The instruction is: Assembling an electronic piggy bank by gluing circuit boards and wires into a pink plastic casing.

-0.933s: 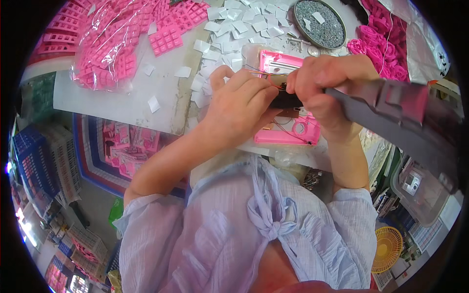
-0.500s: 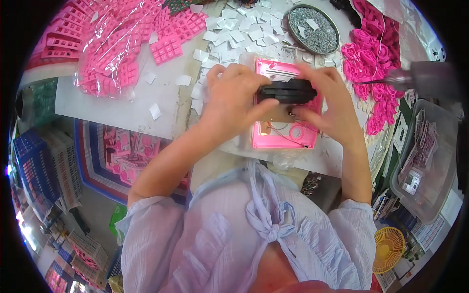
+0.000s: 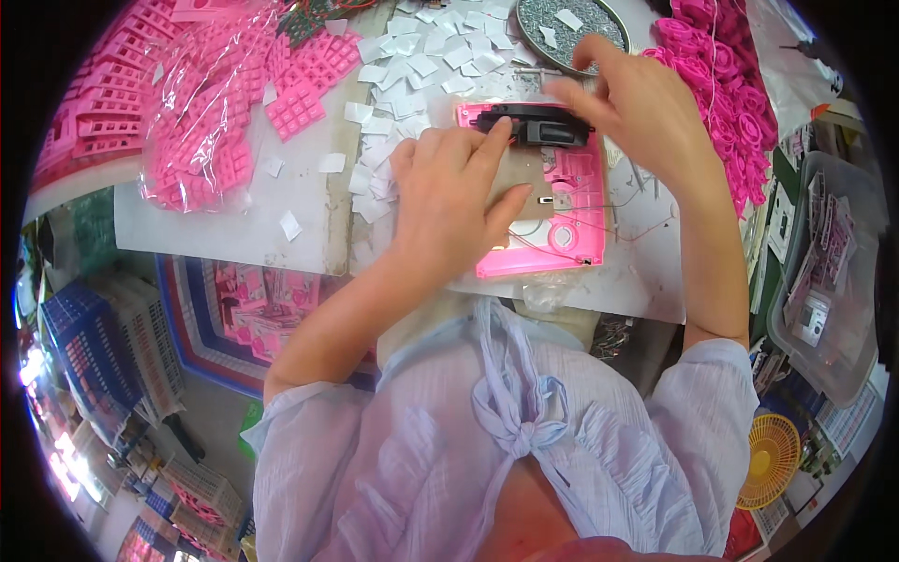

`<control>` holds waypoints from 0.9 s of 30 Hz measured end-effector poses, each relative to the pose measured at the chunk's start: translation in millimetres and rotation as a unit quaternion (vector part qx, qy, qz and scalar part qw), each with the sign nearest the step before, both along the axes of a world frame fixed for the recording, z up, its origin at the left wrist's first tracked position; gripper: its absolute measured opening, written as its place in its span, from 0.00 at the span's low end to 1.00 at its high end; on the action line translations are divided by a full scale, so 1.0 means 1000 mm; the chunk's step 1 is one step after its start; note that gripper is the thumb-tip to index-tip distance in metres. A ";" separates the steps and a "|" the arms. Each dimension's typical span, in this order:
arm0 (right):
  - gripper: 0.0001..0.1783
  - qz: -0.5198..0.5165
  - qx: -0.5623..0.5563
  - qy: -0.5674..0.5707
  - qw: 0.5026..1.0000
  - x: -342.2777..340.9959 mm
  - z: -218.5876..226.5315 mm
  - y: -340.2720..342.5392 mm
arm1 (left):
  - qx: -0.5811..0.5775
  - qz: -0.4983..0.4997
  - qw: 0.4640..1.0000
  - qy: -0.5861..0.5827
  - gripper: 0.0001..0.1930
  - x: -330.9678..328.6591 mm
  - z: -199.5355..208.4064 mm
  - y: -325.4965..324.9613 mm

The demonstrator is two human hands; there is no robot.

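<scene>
Small assembly workshop: worktable (image 3: 234,234) heaped with pink plastic parts (image 3: 140,122), stacked crates (image 3: 84,337).

We're seeing bright, even daylight; soft shadows; fisheye bending edges, black vignette ringing frame; glare blowing out lower left.

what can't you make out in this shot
- Head view: the left hand covers the left part of the pink housing, so what lies under it is hidden.
- The black part: its right end is behind the right hand; the grip cannot be told.
- Thin wires in the housing: too small to trace.
- Round tray: cut off by the top edge.
</scene>
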State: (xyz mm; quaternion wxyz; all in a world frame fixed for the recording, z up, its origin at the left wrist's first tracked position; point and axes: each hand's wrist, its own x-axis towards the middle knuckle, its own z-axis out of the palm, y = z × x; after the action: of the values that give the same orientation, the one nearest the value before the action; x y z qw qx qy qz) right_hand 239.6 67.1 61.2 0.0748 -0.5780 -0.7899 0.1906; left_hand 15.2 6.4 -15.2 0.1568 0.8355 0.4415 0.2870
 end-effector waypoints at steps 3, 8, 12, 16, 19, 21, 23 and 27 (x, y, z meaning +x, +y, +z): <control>0.21 0.132 0.104 0.071 0.983 0.013 -0.020 -0.011 | 0.008 0.003 1.000 -0.004 0.31 0.003 -0.001 0.000; 0.21 0.110 0.268 0.080 0.954 0.006 -0.059 -0.031 | 0.014 0.020 0.999 0.036 0.30 0.007 0.010 -0.003; 0.20 0.059 0.107 0.138 0.983 0.011 -0.046 -0.027 | 0.021 -0.031 0.998 0.047 0.23 0.003 0.026 0.018; 0.18 0.077 0.083 0.149 0.982 0.012 -0.045 -0.019 | -0.115 -0.108 0.987 0.030 0.13 0.017 0.041 0.102; 0.19 0.038 0.108 0.107 0.988 0.004 -0.039 -0.033 | 0.033 -0.103 0.994 -0.027 0.09 0.073 0.005 0.173; 0.17 0.053 0.218 0.108 0.968 -0.004 -0.022 -0.049 | 0.061 -0.128 0.989 0.042 0.08 0.093 -0.017 0.192; 0.13 0.002 0.262 0.185 0.947 0.002 0.018 -0.084 | -0.018 -0.144 0.974 0.172 0.09 0.093 -0.019 0.196; 0.23 -0.064 0.399 0.678 0.614 0.028 0.037 -0.063 | 0.062 -0.152 0.970 0.178 0.08 0.126 -0.009 0.192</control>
State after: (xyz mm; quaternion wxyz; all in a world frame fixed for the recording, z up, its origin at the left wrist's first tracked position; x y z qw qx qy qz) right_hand 267.6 4.1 98.6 0.8246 -0.2464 -0.4730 0.1886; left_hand 141.6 198.3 -23.8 0.0657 0.9385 0.3117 0.1336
